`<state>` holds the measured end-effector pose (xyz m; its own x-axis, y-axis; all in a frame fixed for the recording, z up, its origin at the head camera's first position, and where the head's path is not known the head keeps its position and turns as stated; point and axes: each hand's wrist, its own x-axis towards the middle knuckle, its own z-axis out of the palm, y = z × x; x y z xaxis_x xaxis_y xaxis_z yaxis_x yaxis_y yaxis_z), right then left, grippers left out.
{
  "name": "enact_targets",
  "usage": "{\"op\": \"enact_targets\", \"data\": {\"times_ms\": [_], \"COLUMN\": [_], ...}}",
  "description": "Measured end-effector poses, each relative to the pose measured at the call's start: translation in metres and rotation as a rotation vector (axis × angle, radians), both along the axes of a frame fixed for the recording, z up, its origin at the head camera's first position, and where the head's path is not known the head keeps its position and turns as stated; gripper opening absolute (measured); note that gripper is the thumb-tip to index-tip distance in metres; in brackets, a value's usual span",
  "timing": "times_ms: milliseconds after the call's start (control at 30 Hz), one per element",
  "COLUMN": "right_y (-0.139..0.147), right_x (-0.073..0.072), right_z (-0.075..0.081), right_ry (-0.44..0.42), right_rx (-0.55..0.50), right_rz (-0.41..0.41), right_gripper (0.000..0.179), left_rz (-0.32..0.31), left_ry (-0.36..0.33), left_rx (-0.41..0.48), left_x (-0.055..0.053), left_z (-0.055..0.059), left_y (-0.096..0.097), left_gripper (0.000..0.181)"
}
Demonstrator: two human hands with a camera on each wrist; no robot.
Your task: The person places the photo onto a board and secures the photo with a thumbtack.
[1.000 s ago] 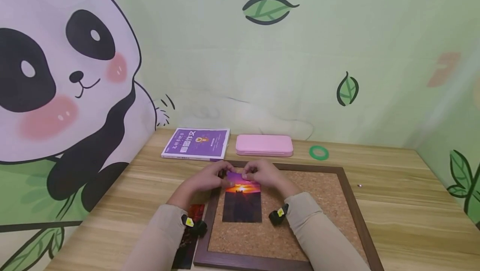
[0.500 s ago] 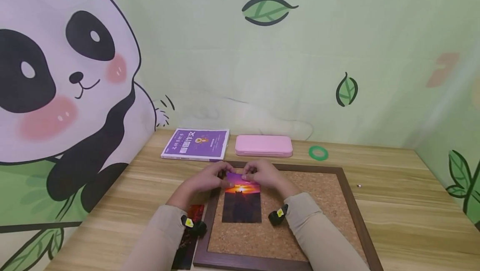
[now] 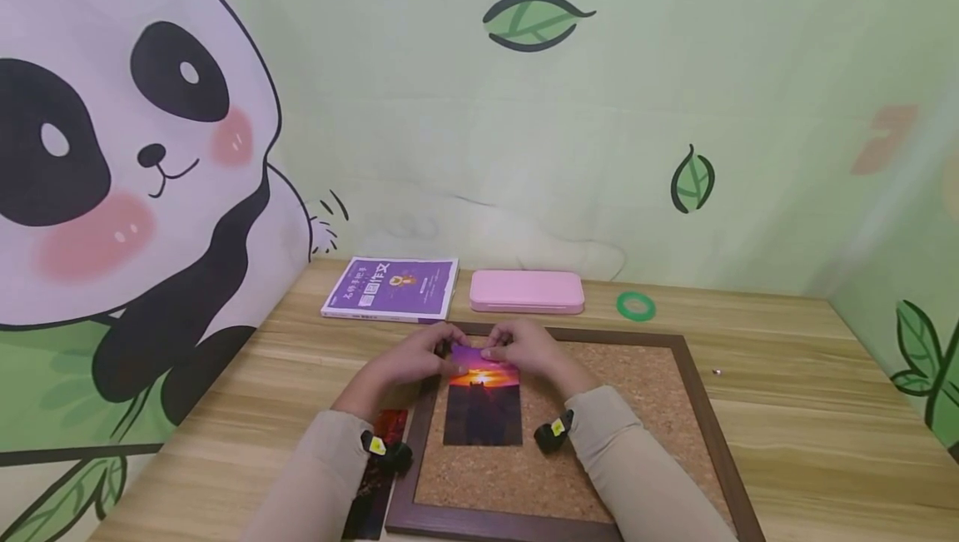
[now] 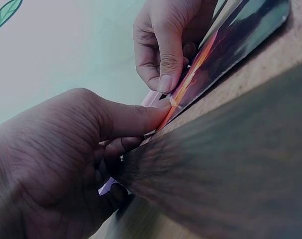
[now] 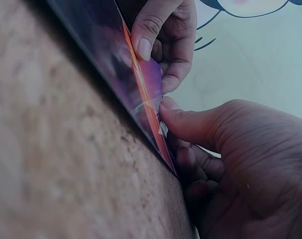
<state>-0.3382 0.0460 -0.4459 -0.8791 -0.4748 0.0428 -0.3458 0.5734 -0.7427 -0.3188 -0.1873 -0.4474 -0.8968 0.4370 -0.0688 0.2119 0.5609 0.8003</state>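
Observation:
A sunset photo (image 3: 483,413) with a purple top and dark lower part lies over the left side of a brown-framed cork board (image 3: 479,479). My left hand (image 3: 412,357) pinches its upper left edge, the thumb on the printed face and the fingers curled behind. At the top edge, my right hand (image 3: 534,352) pinches it with thumb and curled fingers. The right wrist view shows the photo (image 5: 98,55) lifted a little off the cork, with a small pale glossy bit near the right thumb. In the left wrist view both thumbs press close together on the photo (image 4: 240,40).
A second, dark red photo (image 3: 365,517) lies left of the board, partly under the left wrist. Behind the board are a purple book (image 3: 397,288), a pink case (image 3: 527,290) and a green tape ring (image 3: 636,306). A tiny shiny item (image 3: 717,372) lies to the right.

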Motion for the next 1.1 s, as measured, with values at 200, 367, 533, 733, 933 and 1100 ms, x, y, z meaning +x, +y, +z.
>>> {"op": "enact_targets", "data": {"times_ms": [200,367,533,733,933,1100], "right_y": [-0.0012,-0.0028,-0.0034,-0.0015,0.0003,0.001], "right_x": [0.0011,0.004,0.0026,0.0006,-0.0014,-0.0012], "right_z": [0.0011,0.0052,0.0018,-0.0001,-0.0025,-0.0037], "right_ry": [0.008,-0.006,-0.016,0.002,0.073,0.116], "right_rx": [0.013,0.014,0.022,0.011,0.015,0.017], "right_rz": [-0.031,-0.075,-0.091,-0.056,0.028,0.084], "right_gripper": [0.011,0.014,0.014,0.013,0.009,0.008], "left_rz": [0.007,0.012,0.01,0.006,0.004,0.006], "left_ry": [-0.011,-0.018,-0.015,-0.01,-0.007,-0.017], "left_rx": [0.016,0.017,0.015,0.022,0.025,0.027], "left_x": [-0.0008,-0.0014,-0.0009,-0.0032,-0.0041,-0.0029], "left_z": [-0.0005,-0.0002,-0.0005,-0.0034,-0.0046,-0.0041], "left_y": [0.0005,0.0012,0.0019,0.0018,0.0011,0.0011], "left_gripper": [0.038,0.037,0.036,0.035,0.035,0.035]}}
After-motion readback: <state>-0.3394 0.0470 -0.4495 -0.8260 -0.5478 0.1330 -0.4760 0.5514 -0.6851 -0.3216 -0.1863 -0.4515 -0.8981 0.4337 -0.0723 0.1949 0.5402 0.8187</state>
